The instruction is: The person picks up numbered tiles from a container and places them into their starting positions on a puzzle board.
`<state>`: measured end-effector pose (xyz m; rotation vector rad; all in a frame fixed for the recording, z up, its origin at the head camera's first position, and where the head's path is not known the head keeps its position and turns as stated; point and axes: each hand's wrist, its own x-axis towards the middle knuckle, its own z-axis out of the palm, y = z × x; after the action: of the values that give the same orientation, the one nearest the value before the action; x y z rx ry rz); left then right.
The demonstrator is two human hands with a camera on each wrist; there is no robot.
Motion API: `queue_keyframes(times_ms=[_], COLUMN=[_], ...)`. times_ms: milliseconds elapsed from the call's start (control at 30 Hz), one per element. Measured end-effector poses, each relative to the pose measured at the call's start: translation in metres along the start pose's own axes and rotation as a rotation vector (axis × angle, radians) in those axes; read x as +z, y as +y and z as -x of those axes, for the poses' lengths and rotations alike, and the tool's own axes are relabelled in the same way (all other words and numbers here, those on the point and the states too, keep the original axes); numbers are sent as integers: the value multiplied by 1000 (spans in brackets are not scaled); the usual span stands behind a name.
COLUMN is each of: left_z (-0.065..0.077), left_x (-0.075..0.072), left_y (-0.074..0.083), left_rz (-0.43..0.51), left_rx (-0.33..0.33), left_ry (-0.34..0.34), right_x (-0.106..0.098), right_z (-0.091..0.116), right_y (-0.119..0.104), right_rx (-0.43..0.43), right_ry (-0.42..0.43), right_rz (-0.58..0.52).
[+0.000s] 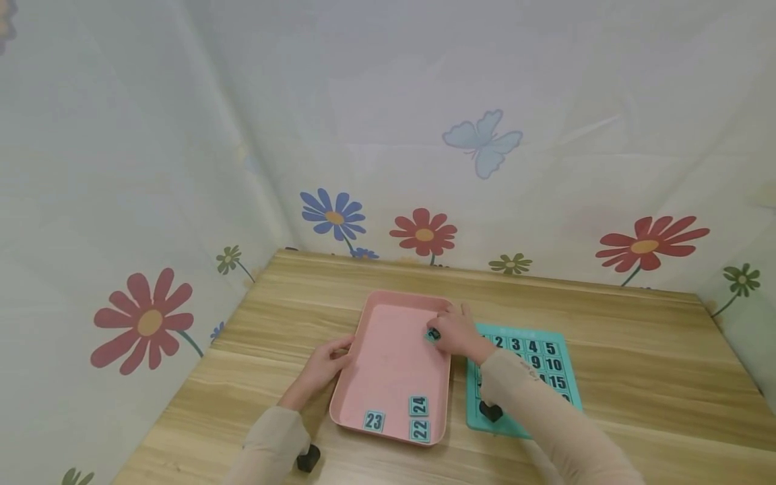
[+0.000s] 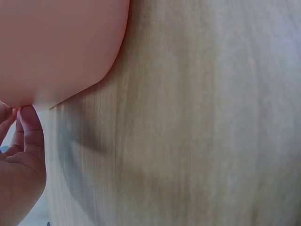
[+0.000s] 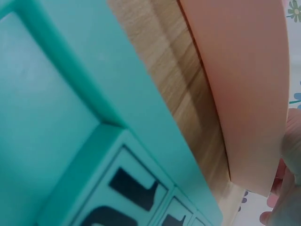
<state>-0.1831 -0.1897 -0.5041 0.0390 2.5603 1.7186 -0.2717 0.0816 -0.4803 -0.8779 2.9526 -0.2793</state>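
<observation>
My left hand (image 1: 321, 369) grips the left rim of a pink tray (image 1: 388, 357), its fingers at the tray's edge in the left wrist view. Over the tray's upper right part, my right hand (image 1: 455, 331) pinches a small teal number tile (image 1: 432, 335), its number partly covered by the fingers. Low in the tray lie tile 23 (image 1: 374, 421), tile 24 (image 1: 418, 405) and tile 22 (image 1: 419, 430), the last two turned sideways. Right of the tray is a teal number board (image 1: 479, 426) with rows of tiles, partly hidden under my right forearm.
Tray and board lie side by side on a wood-grain table (image 1: 655, 384), a narrow strip of wood between them. Behind the table hangs a pale sheet (image 1: 388, 101) printed with flowers and a butterfly. A black wrist device (image 1: 308, 459) shows below my left sleeve.
</observation>
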Motion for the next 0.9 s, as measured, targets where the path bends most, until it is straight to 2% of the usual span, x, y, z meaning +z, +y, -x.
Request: queue_keyframes(times_ms=[233,633,767,900], left_z=[0,-2,-2,-3], left_x=[1,1,1,1], left_y=[-1,-2,-2,-4], left_rz=[15,-21,-18,-27], left_rx=[-2,-5,-23,-19], left_ry=[-4,22,29,24], right_x=[8,8,9,11], right_z=[-3,-2,-1,3], right_y=[2,1,2,4], right_rx=[-11,-16,-34,-73], right_ry=[7,17,49,123], right_rz=[32,-16,-18,-4])
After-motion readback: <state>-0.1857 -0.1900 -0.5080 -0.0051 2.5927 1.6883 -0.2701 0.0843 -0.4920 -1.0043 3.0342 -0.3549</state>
